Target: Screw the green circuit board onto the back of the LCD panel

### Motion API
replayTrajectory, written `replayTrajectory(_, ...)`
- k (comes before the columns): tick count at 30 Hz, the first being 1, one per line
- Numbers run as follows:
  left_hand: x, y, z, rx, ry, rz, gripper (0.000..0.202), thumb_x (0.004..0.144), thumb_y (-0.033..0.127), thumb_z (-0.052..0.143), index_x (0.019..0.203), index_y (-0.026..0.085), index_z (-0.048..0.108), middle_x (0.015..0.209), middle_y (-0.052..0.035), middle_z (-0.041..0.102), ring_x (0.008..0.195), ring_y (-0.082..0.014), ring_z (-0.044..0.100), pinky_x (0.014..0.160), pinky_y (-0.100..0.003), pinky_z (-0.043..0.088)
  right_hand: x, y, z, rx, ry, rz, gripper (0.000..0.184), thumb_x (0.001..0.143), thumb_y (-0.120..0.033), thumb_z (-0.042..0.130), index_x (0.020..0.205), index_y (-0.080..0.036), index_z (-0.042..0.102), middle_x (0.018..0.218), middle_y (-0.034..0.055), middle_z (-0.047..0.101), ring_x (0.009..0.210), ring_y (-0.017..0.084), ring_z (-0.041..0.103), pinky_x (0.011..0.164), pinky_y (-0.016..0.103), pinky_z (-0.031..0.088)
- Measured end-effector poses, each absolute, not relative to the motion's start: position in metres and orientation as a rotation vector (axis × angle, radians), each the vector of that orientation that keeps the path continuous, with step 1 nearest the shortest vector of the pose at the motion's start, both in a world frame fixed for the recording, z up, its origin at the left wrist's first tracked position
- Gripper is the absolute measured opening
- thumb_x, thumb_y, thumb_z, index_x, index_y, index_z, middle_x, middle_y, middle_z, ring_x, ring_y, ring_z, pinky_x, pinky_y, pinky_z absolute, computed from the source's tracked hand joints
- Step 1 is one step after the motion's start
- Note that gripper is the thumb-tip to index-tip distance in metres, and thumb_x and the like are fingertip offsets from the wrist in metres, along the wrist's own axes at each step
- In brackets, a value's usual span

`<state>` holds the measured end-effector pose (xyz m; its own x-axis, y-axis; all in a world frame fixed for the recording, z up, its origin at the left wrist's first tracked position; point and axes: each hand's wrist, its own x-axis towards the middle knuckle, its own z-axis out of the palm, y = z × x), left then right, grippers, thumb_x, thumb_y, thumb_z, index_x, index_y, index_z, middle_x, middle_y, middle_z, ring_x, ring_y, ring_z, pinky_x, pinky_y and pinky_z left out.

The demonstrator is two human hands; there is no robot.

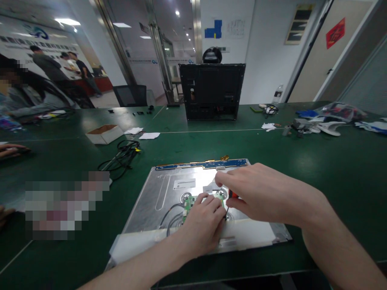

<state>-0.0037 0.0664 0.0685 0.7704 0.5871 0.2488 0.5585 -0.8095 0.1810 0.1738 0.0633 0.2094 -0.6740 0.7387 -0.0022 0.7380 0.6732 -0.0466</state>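
Note:
A metal-backed display panel (145, 205) lies on the green table, with a narrow blue circuit strip (199, 164) along its far edge. My left hand (204, 219) rests over a small green circuit board (189, 201) at the panel's middle, fingers lying on it and covering much of it. Grey cables (172, 219) run out from the board's left side. My right hand (250, 187) is closed round the red and black handle of a screwdriver (232, 194). Its thin shaft slants down beside my left hand's fingers; the tip's contact point is hard to see.
A black monitor housing (212, 88) stands upright behind the panel. Coiled black cables (122, 157) and an open white box (104, 135) are to the left. Plastic bags and loose parts (305, 125) lie at the far right. Another person's hand (13, 151) is at the left edge.

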Motion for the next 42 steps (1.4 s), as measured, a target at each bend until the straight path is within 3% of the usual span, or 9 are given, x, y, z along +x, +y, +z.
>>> replayTrajectory(19, 0.001, 0.063, 0.065, 2.821, 0.897, 0.420, 0.018, 0.082, 0.017, 0.054, 0.099, 0.019, 0.059, 0.098, -0.0065, 0.064, 0.094, -0.0251, 0.057, 0.092, -0.043, 0.034, 0.172, 0.068, 0.199, -1.274, -2.847, 0.005, 0.007, 0.086, -0.025, 0.054, 0.093, -0.022, 0.051, 0.073, 0.0002, 0.065, 0.059, 0.018, 0.056, 0.049, 0.029, 0.022)
replayTrajectory(32, 0.000, 0.068, 0.066, 2.842, 0.858, 0.460, 0.013, 0.083, 0.017, 0.052, 0.093, 0.019, 0.059, 0.095, -0.0065, 0.063, 0.091, -0.0230, 0.056, 0.094, -0.043, 0.035, 0.180, 0.064, 0.205, -1.234, -2.883, 0.127, 0.012, 0.083, -0.019, 0.054, 0.093, -0.023, 0.049, 0.085, 0.0004, 0.065, 0.072, 0.018, 0.059, 0.056, 0.028, 0.031)
replayTrajectory(42, 0.001, 0.067, 0.070, 2.833, 0.901, 0.478, 0.018, 0.084, 0.015, 0.049, 0.097, 0.019, 0.060, 0.099, -0.0068, 0.065, 0.096, -0.0247, 0.057, 0.093, -0.044, 0.034, 0.173, 0.065, 0.209, -1.335, -2.878, -0.049, 0.011, 0.089, -0.029, 0.053, 0.097, -0.022, 0.051, 0.080, 0.0007, 0.067, 0.065, 0.019, 0.061, 0.051, 0.028, 0.025)
